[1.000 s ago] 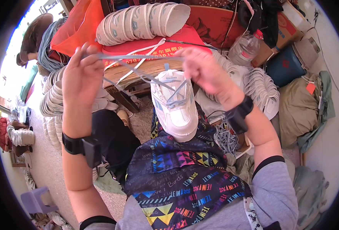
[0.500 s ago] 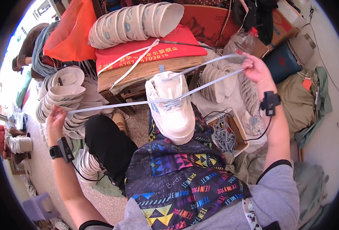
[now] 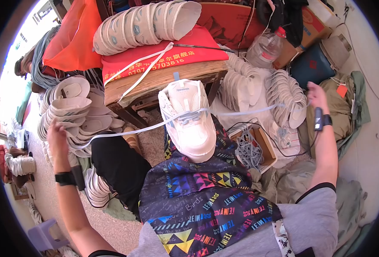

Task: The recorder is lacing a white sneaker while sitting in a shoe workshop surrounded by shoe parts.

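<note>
A white sneaker (image 3: 190,120) sits toe-toward-the-person on the lap, on a dark apron (image 3: 202,197) printed with bright triangles, midway between the two outstretched hands. A pale lace (image 3: 125,132) runs through the shoe's upper eyelets and stretches out to both sides. The left hand (image 3: 56,136) is far out to the left, fingers closed around the left end of the lace, a black wrist strap just below it on the forearm. The right hand (image 3: 316,95) is flung out well to the right, closed on the right end of the lace, though motion blur hides how the fingers sit; a black band with a small device sits on that wrist. Just beyond the left hand lies a heap of white shoe uppers (image 3: 76,111). Beyond the sneaker, between the hands, stands a wooden stool (image 3: 163,79) topped with a red cushion (image 3: 155,55) and a stacked row of uppers. Below the right hand's stretch of lace, a small open box (image 3: 251,145) holds bundled grey laces.
</note>
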{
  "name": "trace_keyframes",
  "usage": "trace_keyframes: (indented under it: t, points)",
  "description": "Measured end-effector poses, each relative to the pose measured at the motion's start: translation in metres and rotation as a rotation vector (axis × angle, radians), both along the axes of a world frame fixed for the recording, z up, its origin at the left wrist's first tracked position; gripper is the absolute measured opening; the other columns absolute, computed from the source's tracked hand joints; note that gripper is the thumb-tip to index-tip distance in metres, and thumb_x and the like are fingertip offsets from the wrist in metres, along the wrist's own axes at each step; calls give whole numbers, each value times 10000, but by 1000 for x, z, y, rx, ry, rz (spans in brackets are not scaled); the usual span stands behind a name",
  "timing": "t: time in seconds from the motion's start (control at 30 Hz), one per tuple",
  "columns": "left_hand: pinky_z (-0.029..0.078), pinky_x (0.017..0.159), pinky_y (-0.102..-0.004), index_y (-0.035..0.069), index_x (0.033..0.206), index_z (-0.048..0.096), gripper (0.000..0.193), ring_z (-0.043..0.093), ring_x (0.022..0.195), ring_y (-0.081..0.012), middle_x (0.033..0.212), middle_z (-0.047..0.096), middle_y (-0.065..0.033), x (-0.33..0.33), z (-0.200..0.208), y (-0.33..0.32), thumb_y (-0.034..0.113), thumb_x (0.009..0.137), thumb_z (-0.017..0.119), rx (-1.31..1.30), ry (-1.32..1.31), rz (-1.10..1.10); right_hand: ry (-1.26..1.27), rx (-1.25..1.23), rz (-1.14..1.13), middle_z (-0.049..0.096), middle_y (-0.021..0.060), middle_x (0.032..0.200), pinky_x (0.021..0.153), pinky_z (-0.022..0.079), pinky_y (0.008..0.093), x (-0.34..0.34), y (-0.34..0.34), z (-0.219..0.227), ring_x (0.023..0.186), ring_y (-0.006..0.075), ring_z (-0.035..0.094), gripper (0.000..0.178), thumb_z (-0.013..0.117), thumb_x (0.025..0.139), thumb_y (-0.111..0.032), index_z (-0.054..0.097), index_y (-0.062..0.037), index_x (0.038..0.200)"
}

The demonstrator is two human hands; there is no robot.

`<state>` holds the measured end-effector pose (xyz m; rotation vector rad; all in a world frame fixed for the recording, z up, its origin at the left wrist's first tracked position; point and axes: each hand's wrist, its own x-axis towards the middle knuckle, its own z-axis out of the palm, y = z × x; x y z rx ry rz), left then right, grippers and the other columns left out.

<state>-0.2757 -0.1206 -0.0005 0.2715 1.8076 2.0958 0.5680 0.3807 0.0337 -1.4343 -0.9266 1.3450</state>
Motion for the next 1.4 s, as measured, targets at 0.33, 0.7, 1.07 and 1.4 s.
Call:
trace_keyframes:
  t: [0.33, 0.7, 1.07, 1.4]
  points:
    - [471, 683, -242, 30, 1033, 577, 202, 580, 740, -97, 896, 624, -31, 280, -10, 122, 204, 1010, 478, -133, 145, -814, -76, 90, 966, 689, 54, 923, 610, 447, 199, -322, -202, -22, 709, 68, 588, 232, 588, 932, -190, 570, -21, 1090]
    - [444, 626, -217, 18, 946, 536, 144, 487, 669, -71, 794, 529, -1, 306, -9, 129, 84, 895, 653, -323, 736, -766, -359, 400, 993, 580, -38, 711, 582, 422, 221, -336, -227, -30, 652, 35, 507, 138, 644, 911, -157, 626, -26, 871]
    - [368, 566, -208, 43, 1005, 561, 218, 459, 618, -50, 738, 546, 34, 310, 18, 121, 259, 987, 540, -298, -11, -1007, -356, 183, 1123, 631, 39, 721, 619, 461, 280, -347, -201, -22, 675, 107, 562, 161, 646, 778, -175, 654, -16, 802]
    - [320, 501, -208, 30, 924, 620, 307, 399, 522, -53, 656, 500, 27, 290, 19, 126, 270, 1018, 454, -331, -208, -958, -288, 134, 1087, 626, 24, 753, 647, 452, 262, -344, -202, -23, 716, 86, 544, 137, 645, 779, -156, 645, -20, 794]
